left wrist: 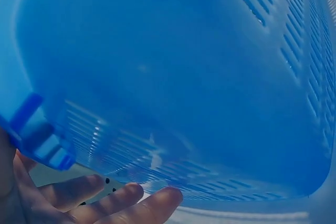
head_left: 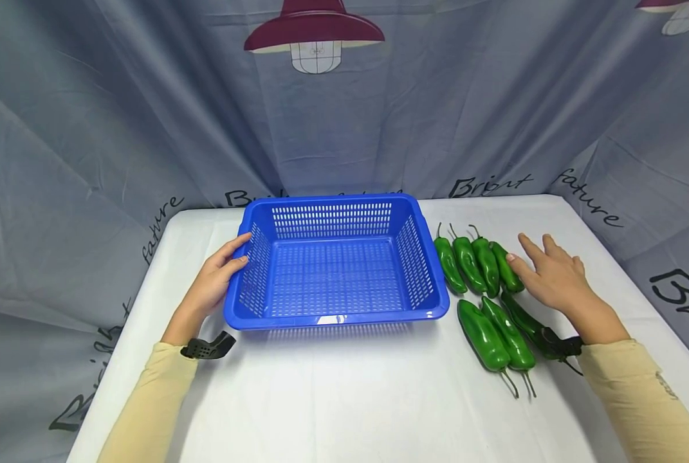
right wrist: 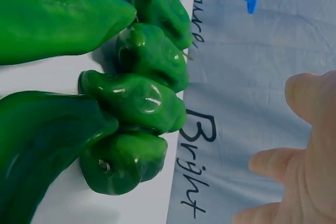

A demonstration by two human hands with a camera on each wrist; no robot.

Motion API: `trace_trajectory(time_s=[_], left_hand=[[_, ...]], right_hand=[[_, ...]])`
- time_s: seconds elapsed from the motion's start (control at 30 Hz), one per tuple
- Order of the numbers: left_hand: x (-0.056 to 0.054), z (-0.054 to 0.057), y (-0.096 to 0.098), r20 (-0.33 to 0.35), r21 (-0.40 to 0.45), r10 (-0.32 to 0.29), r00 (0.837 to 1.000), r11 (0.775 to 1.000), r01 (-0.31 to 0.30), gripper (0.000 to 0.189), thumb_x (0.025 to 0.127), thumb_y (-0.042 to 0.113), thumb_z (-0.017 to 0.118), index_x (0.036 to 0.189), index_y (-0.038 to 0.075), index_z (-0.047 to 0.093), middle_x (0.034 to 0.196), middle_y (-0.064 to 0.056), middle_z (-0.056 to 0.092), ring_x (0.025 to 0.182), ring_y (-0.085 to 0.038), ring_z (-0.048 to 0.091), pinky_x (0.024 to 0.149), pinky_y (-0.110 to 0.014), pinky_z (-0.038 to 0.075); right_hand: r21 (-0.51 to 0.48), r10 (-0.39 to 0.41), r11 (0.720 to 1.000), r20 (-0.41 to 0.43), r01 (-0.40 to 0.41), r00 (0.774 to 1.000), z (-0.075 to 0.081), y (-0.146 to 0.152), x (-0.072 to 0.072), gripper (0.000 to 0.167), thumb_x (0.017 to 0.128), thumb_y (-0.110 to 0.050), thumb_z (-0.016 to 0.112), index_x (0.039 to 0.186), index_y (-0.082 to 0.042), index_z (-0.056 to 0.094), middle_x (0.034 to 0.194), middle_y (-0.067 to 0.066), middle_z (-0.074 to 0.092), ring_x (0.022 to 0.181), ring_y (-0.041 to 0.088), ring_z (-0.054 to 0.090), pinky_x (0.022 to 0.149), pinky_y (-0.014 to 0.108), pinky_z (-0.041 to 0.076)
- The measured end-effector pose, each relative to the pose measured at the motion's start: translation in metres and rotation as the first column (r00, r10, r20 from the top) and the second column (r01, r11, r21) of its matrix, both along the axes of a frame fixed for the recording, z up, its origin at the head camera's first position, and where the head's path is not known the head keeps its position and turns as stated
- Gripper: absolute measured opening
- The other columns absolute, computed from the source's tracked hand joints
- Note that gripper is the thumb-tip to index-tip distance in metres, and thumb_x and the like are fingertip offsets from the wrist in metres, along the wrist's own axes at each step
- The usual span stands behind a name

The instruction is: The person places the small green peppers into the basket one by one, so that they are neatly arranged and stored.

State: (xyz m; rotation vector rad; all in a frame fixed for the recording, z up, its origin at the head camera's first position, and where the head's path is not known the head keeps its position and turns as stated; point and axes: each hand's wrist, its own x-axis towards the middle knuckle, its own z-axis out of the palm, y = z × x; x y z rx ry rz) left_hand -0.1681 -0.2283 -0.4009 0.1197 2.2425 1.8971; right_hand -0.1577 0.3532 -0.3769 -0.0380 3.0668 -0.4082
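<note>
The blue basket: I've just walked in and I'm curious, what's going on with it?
A person's left hand touches one end of the blue basket. Their right hand is spread near seven green peppers, holding none. The peppers lie right of the basket on the white table; none are inside it.

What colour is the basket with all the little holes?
The basket is blue; the head view shows it best.

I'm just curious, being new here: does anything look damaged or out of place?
Nothing looks spilled. One oddity: the back row's rightmost pepper shows no stem, unlike the other six peppers; whether it broke off, I can't tell.
</note>
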Motion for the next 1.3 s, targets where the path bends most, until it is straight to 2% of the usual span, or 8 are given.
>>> trace_trajectory(time_s=[0.1,0.37,0.7,0.83,0.93,1.07,1.17,1.3], left_hand=[[0.0,-0.001,0.001,0.008,0.013,0.011,1.0,1.0,-0.011,0.055,0.108,0.011,0.038,0.162,0.01,0.025,0.171,-0.017,0.015,0.151,-0.04,0.029,0.093,-0.013,0.048],[0.001,-0.003,0.003,0.026,0.049,0.039,0.999,0.998,-0.04,0.054,0.108,0.012,0.036,0.161,0.011,0.027,0.17,-0.015,0.018,0.147,-0.04,0.033,0.089,-0.012,0.049],[0.001,-0.005,0.005,0.023,0.116,0.046,0.999,0.992,-0.048,0.053,0.107,0.009,0.036,0.159,0.006,0.028,0.169,-0.018,0.018,0.145,-0.038,0.032,0.09,-0.014,0.051],[0.001,-0.006,0.004,0.028,0.1,0.061,0.998,0.993,-0.064,0.052,0.107,0.01,0.036,0.159,0.008,0.029,0.17,-0.015,0.018,0.145,-0.036,0.033,0.09,-0.014,0.05],[0.001,-0.008,0.004,0.019,0.076,0.075,0.997,0.994,-0.076,0.052,0.107,0.01,0.035,0.159,0.008,0.03,0.171,-0.013,0.017,0.15,-0.036,0.029,0.102,-0.023,0.048],[-0.001,-0.009,0.005,0.0,0.07,0.081,0.997,0.994,-0.081,0.051,0.107,0.009,0.036,0.158,0.007,0.032,0.171,-0.011,0.016,0.152,-0.034,0.026,0.106,-0.024,0.043],[-0.002,-0.011,0.006,-0.005,0.094,0.087,0.996,0.992,-0.086,0.051,0.106,0.009,0.036,0.157,0.007,0.032,0.171,-0.012,0.017,0.151,-0.033,0.027,0.097,-0.016,0.042],[-0.002,-0.012,0.007,-0.009,0.123,0.092,0.996,0.988,-0.09,0.051,0.106,0.009,0.038,0.157,0.008,0.034,0.171,-0.012,0.018,0.152,-0.033,0.026,0.097,-0.015,0.043]], right_hand=[[0.002,-0.002,1.0,0.002,0.002,1.0,0.0,0.0,0.0,0.077,0.107,-0.056,0.027,0.158,0.002,0.024,0.152,0.052,0.014,0.135,0.073,0.02,0.104,0.087,0.011],[0.005,-0.006,1.0,0.005,0.006,1.0,-0.001,-0.002,0.0,0.077,0.106,-0.055,0.027,0.158,0.002,0.025,0.153,0.051,0.015,0.136,0.072,0.021,0.105,0.086,0.012],[0.003,-0.009,1.0,0.009,0.009,1.0,0.0,-0.004,-0.002,0.077,0.106,-0.056,0.028,0.159,0.001,0.025,0.153,0.051,0.016,0.136,0.072,0.021,0.106,0.086,0.011],[0.0,-0.011,1.0,0.017,0.011,1.0,-0.002,-0.005,-0.003,0.078,0.106,-0.056,0.027,0.158,0.002,0.025,0.153,0.051,0.016,0.136,0.072,0.02,0.106,0.085,0.013],[0.003,-0.014,1.0,0.017,0.014,1.0,-0.002,-0.006,-0.003,0.078,0.106,-0.056,0.026,0.157,0.003,0.026,0.153,0.051,0.016,0.136,0.072,0.021,0.105,0.085,0.015],[-0.001,-0.015,1.0,0.011,0.015,1.0,-0.002,-0.006,-0.003,0.078,0.106,-0.056,0.025,0.157,0.003,0.027,0.153,0.051,0.017,0.137,0.071,0.021,0.105,0.084,0.017],[-0.023,-0.018,1.0,0.009,0.018,1.0,-0.003,-0.007,-0.004,0.078,0.106,-0.055,0.025,0.157,0.004,0.027,0.153,0.05,0.018,0.138,0.071,0.021,0.105,0.084,0.019],[-0.05,-0.027,0.998,0.009,0.028,1.0,-0.002,-0.006,-0.005,0.077,0.107,-0.054,0.024,0.157,0.005,0.026,0.153,0.05,0.018,0.137,0.071,0.022,0.105,0.083,0.021]])
